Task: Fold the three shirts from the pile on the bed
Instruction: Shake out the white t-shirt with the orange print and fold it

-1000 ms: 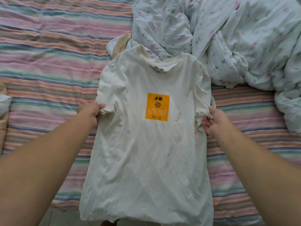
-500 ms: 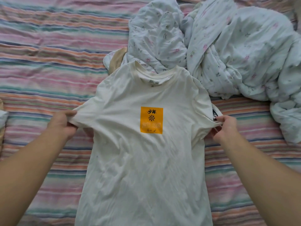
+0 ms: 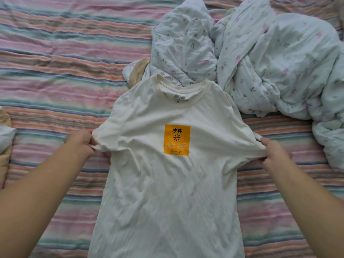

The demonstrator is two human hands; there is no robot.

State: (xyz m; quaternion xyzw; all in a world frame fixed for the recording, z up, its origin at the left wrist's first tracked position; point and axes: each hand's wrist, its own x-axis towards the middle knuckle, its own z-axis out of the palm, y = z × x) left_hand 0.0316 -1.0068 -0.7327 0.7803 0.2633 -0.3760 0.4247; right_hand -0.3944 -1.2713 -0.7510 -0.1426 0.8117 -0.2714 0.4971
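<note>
Cream shirt (image 3: 167, 183) lies flat, orange patch up.

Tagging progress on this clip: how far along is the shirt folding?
Done: the cream T-shirt lies spread face up on the striped bed. No fold shows yet. In hand: left hand and right hand each grip a sleeve, pulling them outward. Left: folding this shirt; no other shirts can be made out.

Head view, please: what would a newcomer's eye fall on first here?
The cream T-shirt lies face up in the middle of the striped bed sheet, with its orange square print on the chest. The left hand and right hand each grip a sleeve, pulling outward. A crumpled floral duvet is heaped behind, to the right.
</note>
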